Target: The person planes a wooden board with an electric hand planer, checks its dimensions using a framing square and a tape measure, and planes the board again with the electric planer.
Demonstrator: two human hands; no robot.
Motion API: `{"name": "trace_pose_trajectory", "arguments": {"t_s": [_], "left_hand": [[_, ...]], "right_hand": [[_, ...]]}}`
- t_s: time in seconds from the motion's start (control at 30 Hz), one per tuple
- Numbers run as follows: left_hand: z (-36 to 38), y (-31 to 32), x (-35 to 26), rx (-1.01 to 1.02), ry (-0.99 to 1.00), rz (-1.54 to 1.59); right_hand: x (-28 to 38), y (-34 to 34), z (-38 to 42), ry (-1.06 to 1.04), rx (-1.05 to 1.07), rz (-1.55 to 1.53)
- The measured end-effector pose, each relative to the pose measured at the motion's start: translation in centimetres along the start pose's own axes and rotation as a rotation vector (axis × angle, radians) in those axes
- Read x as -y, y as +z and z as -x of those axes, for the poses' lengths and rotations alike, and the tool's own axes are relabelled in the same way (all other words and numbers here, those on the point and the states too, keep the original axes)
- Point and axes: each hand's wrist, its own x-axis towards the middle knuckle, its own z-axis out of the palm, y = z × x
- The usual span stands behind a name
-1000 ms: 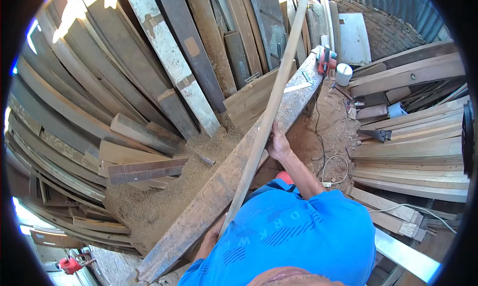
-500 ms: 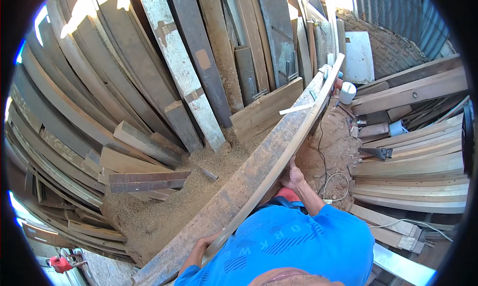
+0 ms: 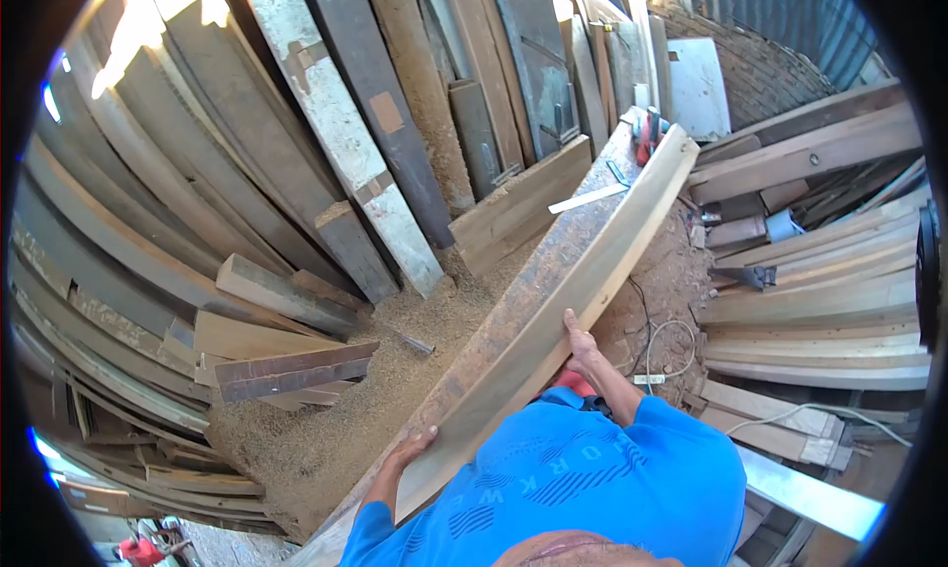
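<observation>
Plank is held by both hands, is it not?

Yes. By the left hand, the edge away from the body is grasped at the lower part; its fingers are bent over the wood, but its thumb cannot be made out. By the right hand, the near edge is clamped farther along; its thumb is laid on the wood, and its other fingers are mostly hidden.

And where is the plank placed?

It is stretched along the bench, at the near side, with its broad face turned upward. The lower end is hidden by the shirt. Whether any weight is borne by the bench cannot be told.

Which step can be judged to be in hand?

It seems that the plank is being handled and positioned: it is firmly gripped, and no tool is held.

What is called for by the next move?

An even grip is probably needed, because such a long piece could be twisted if only one hand were moved. Care is also advised at the far part: the square is laid on the bench just beside the plank, and the red tool is seen near its far end. Either could be knocked.
</observation>
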Motion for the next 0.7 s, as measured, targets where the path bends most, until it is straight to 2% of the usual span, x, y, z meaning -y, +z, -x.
{"name": "trace_pose_trajectory", "arguments": {"t_s": [0.1, 0.2, 0.23, 0.33, 0.57, 0.7], "left_hand": [[-0.4, 0.0, -0.2, 0.024, 0.040, -0.038], [0.2, 0.6, -1.1, -0.015, -0.066, -0.340], [0.1, 0.8, -0.8, -0.054, -0.062, -0.338], [-0.3, 1.4, 0.6, -0.109, -0.062, -0.332], [-1.9, 1.9, 0.0, -0.078, -0.128, -0.319], [-1.6, 2.4, -0.9, -0.099, -0.150, -0.325]], "right_hand": [[-1.0, 0.1, 0.1, -0.006, -0.053, 0.028], [-1.8, 0.3, 0.5, 0.076, -0.118, 0.096], [-2.1, -0.1, 0.8, 0.108, -0.147, 0.123], [-4.1, -1.2, -0.4, 0.066, 0.003, 0.054], [-4.6, -1.3, -0.5, 0.097, -0.118, 0.162], [-6.4, -3.5, -4.1, 0.124, -0.162, 0.220]]}}
